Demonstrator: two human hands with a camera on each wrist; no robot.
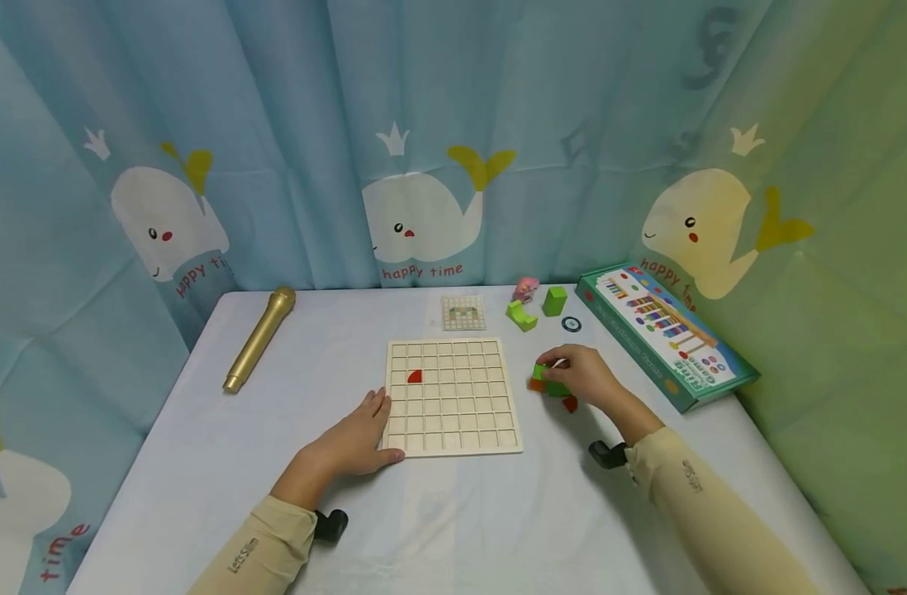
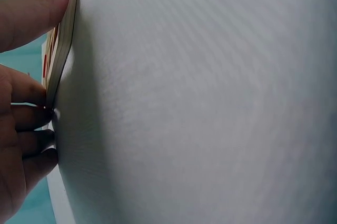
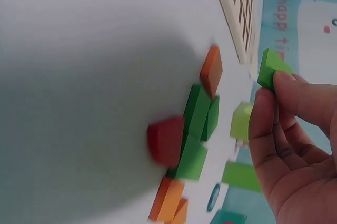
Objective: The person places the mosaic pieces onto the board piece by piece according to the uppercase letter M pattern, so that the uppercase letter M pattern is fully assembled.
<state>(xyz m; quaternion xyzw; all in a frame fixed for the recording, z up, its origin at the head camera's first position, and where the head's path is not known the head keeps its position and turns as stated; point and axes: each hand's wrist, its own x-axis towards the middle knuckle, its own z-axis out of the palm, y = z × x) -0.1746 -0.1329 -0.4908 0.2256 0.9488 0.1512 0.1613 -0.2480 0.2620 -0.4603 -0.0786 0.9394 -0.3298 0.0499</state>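
Note:
A pale wooden grid board (image 1: 453, 397) lies on the white table with one red quarter-round block (image 1: 415, 377) in a cell at its upper left. My left hand (image 1: 357, 438) rests against the board's left side, its thumb at the near edge and its fingers fairly straight. To the right of the board, my right hand (image 1: 583, 376) pinches a small green triangular block (image 3: 269, 68) between thumb and fingertips. Below it in the right wrist view are several loose blocks: green blocks (image 3: 196, 110), a red curved block (image 3: 167, 139) and orange blocks (image 3: 212, 71).
Behind the board lies a small pattern card (image 1: 463, 314). A light green arch block (image 1: 522, 316), a green block (image 1: 554, 302), a pink figure (image 1: 525, 289) and a dark ring (image 1: 571, 325) are at the back right. A game box (image 1: 665, 335) lies right, a gold microphone (image 1: 260, 340) left.

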